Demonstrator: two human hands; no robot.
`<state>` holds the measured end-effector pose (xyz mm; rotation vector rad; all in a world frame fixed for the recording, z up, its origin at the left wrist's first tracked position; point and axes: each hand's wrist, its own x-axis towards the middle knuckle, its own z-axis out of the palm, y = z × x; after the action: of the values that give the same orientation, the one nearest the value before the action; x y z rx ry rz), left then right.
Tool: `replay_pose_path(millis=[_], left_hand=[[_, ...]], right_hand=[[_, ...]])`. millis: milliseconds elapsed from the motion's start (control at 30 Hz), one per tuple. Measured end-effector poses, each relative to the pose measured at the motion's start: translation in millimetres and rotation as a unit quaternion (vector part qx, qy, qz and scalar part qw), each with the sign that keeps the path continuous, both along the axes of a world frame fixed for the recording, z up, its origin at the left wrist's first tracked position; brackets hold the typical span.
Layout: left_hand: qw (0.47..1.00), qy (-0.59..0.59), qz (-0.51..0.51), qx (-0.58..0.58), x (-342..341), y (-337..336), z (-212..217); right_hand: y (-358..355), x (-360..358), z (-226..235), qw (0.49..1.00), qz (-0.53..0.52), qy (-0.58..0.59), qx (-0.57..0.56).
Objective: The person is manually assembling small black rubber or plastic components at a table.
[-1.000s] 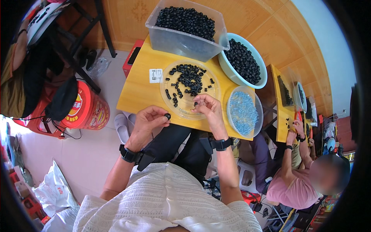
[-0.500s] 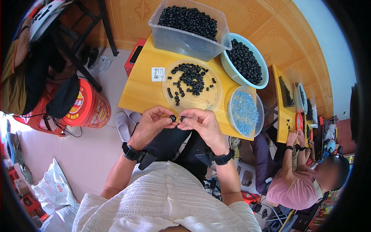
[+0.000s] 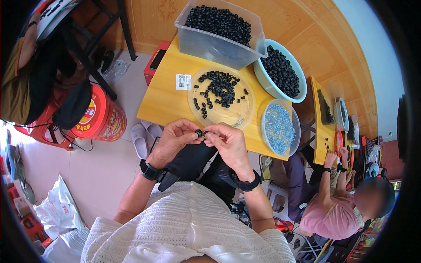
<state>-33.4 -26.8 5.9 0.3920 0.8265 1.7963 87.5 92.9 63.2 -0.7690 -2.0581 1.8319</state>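
In front of the table edge my two hands meet, fingertips almost touching. My left hand (image 3: 176, 139) pinches a small round black plastic part (image 3: 199, 133) with a hole in it. Against it, my right hand (image 3: 229, 147) pinches another small black part (image 3: 205, 133), mostly covered by the fingers. Just beyond, a round clear plastic lid (image 3: 195, 83) lies on the yellow wooden table (image 3: 164, 103), with several loose black parts (image 3: 224, 90) scattered over it. Some tiny clear pieces lie near the lid's close edge.
A clear bin (image 3: 215, 48) of black parts stands at the back. Beside it are a light-blue basin (image 3: 262, 78) of black parts and a clear tub (image 3: 297, 142) of small bluish pieces. A red bucket (image 3: 105, 125) stands left; a co-worker in pink (image 3: 329, 215) sits right.
My hands have come slightly closer together, so the two black parts now meet. The whole view has shifted a little.
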Motion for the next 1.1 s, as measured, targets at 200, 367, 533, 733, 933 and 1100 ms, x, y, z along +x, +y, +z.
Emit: replay_pose_path(millis=[200, 367, 533, 733, 933, 1100], left_hand=[[1.000, 0.030, 0.002, 0.005, -2, 0, -2], [0.996, 0.086, 0.003, -0.021, -2, 1, -2], [0.995, 0.097, 0.007, -0.025, 1, 0, -3], [0.991, 0.121, 0.045, -0.025, 11, 6, -9], [0.987, 0.132, 0.085, -0.043, 16, 13, -12], [0.983, 0.147, 0.097, -0.048, 15, 14, -14]], right_hand=[[-7, -4, 1, 0.990, 0.000, 0.022, 0.139], [-5, -2, -4, 0.975, 0.024, 0.002, 0.223], [-9, -1, -2, 0.964, 0.020, -0.016, 0.264], [-14, -5, -4, 0.962, -0.012, -0.039, 0.272], [-7, -7, -20, 0.956, -0.050, -0.077, 0.278], [2, -7, -23, 0.976, -0.021, -0.067, 0.206]])
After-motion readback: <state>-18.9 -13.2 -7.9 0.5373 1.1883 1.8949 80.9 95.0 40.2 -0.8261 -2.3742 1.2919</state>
